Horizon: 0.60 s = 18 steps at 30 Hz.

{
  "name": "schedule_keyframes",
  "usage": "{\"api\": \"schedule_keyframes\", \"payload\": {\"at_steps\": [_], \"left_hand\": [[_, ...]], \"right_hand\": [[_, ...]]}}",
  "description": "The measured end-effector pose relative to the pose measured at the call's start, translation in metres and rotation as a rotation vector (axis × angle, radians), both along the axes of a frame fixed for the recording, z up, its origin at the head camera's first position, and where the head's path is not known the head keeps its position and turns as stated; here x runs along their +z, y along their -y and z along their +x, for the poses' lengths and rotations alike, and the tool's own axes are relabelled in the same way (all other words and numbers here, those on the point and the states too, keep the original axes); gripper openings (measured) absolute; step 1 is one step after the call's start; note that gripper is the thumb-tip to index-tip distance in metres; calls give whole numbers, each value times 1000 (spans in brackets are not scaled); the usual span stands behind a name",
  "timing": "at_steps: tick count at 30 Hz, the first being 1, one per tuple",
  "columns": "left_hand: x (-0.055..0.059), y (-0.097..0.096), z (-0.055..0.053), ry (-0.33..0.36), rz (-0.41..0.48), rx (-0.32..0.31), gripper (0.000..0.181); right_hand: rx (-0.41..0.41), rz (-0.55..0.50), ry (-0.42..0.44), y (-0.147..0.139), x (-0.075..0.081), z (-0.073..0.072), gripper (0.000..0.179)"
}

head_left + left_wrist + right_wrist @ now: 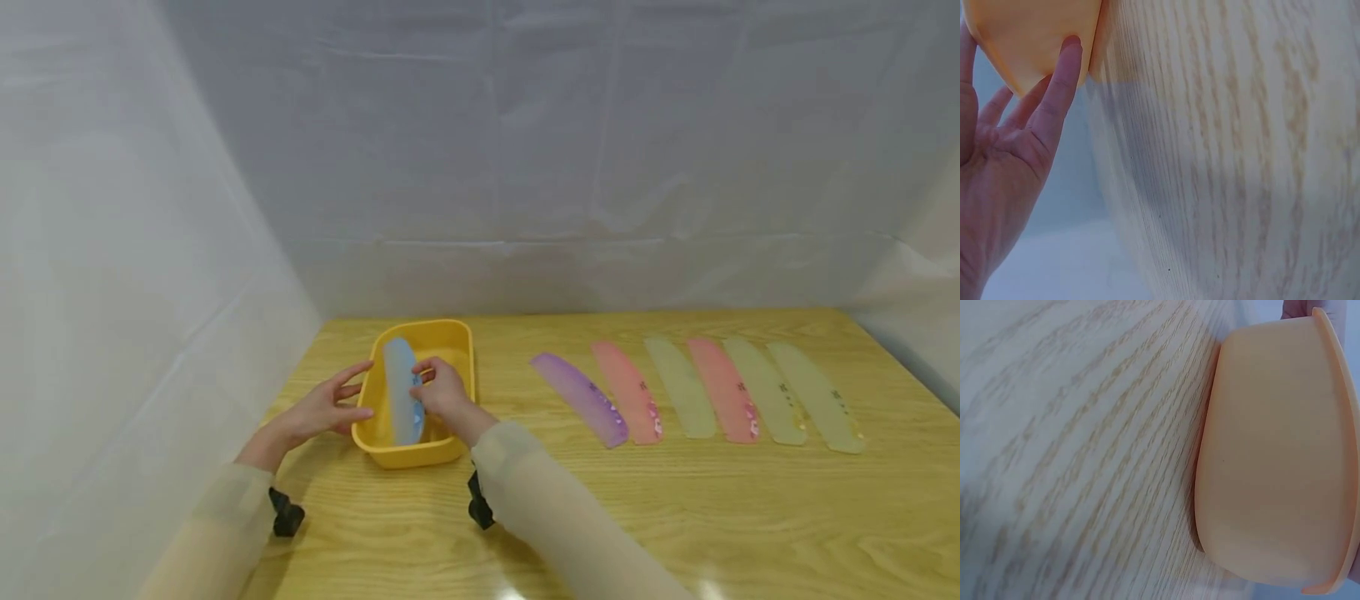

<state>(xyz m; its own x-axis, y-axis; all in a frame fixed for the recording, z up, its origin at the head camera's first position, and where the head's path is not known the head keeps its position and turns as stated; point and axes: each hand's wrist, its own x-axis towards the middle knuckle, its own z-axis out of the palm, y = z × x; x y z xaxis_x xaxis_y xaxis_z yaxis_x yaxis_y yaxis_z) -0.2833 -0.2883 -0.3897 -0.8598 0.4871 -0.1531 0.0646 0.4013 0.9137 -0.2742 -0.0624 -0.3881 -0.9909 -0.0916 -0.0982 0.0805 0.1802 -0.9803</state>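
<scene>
A yellow rectangular bin (420, 457) stands at the left of the wooden table. Inside it, leaning slightly, is a pale blue translucent comb (399, 387) with a curved edge. My right hand (444, 390) reaches over the bin and pinches the comb's right edge between thumb and fingers. Along the bin's left side, my left hand (322, 410) spreads its fingers against the wall and rim. In the left wrist view, extended fingers (1063, 81) touch the bin's outer wall (1035, 37). The right wrist view has the bin's side (1272, 450), while the right hand is mostly out of frame.
To the right lies a row of similar combs: a purple one (581, 398), pink ones (628, 392) and several pale yellow-green ones (678, 387). White sheeting (525, 167) hangs behind the table (600, 500) and at both sides.
</scene>
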Motion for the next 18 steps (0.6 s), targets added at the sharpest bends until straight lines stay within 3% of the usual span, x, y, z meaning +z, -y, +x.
{"api": "schedule_keyframes", "payload": {"at_steps": [9,18], "left_hand": [[0,0,0,-5,-7,0,89],[1,-2,1,-8,-19,7,90]], "right_hand": [[24,-21,-2,-1,1,1,23],[70,-185,64,-1,-1,0,27]]}}
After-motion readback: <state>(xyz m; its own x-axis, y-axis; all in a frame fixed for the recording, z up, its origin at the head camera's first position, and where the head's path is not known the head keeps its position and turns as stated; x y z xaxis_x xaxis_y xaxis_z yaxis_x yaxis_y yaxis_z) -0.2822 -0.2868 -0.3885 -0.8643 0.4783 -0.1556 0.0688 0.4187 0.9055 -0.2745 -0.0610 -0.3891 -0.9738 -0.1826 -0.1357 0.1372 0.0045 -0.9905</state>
